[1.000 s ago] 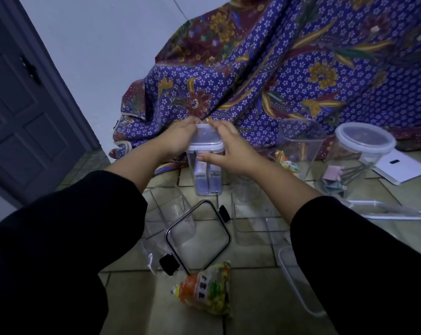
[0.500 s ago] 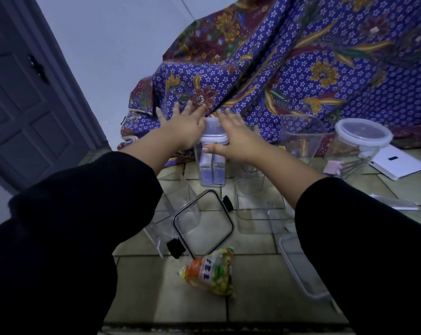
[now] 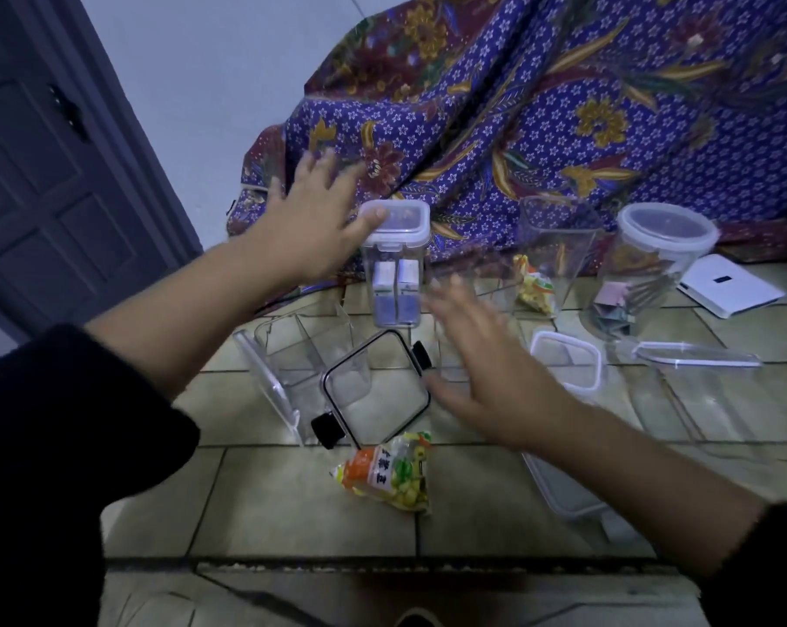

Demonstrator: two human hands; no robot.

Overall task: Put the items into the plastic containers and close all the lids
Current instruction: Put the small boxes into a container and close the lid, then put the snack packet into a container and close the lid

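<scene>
Dark sleeves, bare forearms (image 3: 192, 300)
Black left sleeve (image 3: 66, 445) fills the lower left; black right sleeve (image 3: 785, 563) edges the lower right corner.

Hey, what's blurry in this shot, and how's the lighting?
Head view: the right hand is smeared by motion blur, the left hand only slightly; the snack packet and square lidded container look sharp. Head view again: the light is dim and bluish, no hard shadows, and the wide lens tilts the door.
</scene>
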